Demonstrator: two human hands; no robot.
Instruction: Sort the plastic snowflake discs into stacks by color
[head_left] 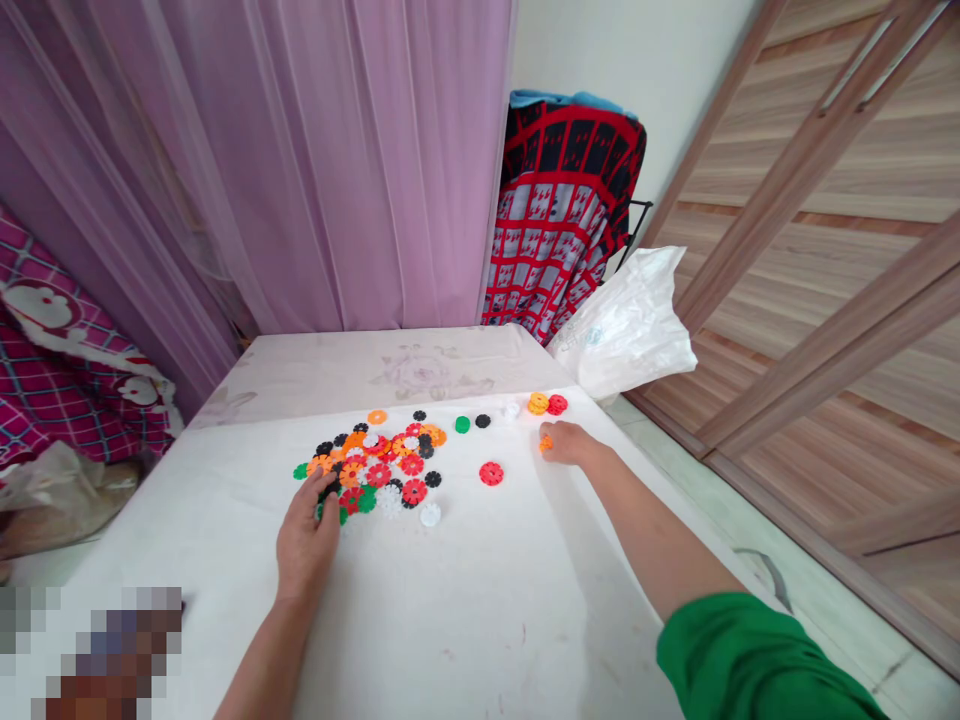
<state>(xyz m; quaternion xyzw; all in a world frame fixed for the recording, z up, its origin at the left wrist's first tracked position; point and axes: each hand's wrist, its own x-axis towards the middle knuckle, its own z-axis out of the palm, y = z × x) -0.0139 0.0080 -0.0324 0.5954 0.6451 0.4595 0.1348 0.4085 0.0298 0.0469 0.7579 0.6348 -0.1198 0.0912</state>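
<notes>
The left hand [306, 540] lies palm down on the white surface [465, 600], its fingers spread loosely and its fingertips touching the discs at the 7 o'clock edge of the pile of plastic discs [379, 465]. That pile (orange, red, black, white and green notched rounds) sits a little left of the surface's middle. The right hand [568, 443] rests out at about 2 o'clock from the pile, fingers curled together and pinched on a small orange disc [545, 442]. Just beyond that hand, at 12 o'clock from it, an orange stack [538, 403] and a red disc [557, 404] stand side by side, with a white, a black and a green disc in a row to their left. A lone red disc [491, 473] lies between the two hands. A white plastic bag [630, 330] sits at the far right corner.
</notes>
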